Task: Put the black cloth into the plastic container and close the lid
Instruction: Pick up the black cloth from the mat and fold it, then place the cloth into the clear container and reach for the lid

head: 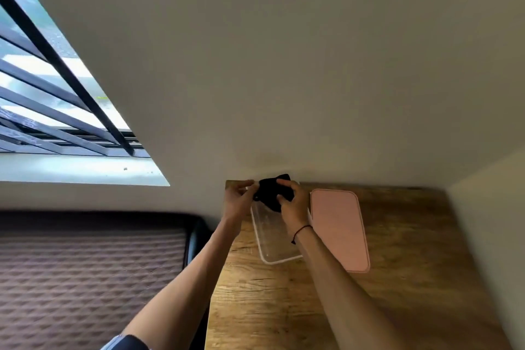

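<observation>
Black cloth [273,190] bunched up, held above the far end of the plastic container [275,239], at roughly 12 o'clock of the tub, close to the wall [284,65]. Both hands on it. Right hand [294,203] curled over the cloth from its 4 o'clock side, fingers closed on the fabric; a thin dark band sits on that wrist. Left hand [238,199] at the cloth's 9 o'clock, fingertips pinched at the cloth's left edge; whether they also touch the container rim cannot be told. Lower part of the cloth overlaps the container's far opening, but whether it rests inside or hangs just over it cannot be told.

Container: clear, rectangular, open-topped, long axis running away from the person, standing on the wooden table [397,278]. Near end looks empty. Lid [339,229]: pale pink, rounded rectangle, lying flat on the table just beside the container at its 3 o'clock, not on it.

Quilted brown mattress surface [85,278] at 9 o'clock of the table; barred window [56,108] at 10 o'clock
</observation>
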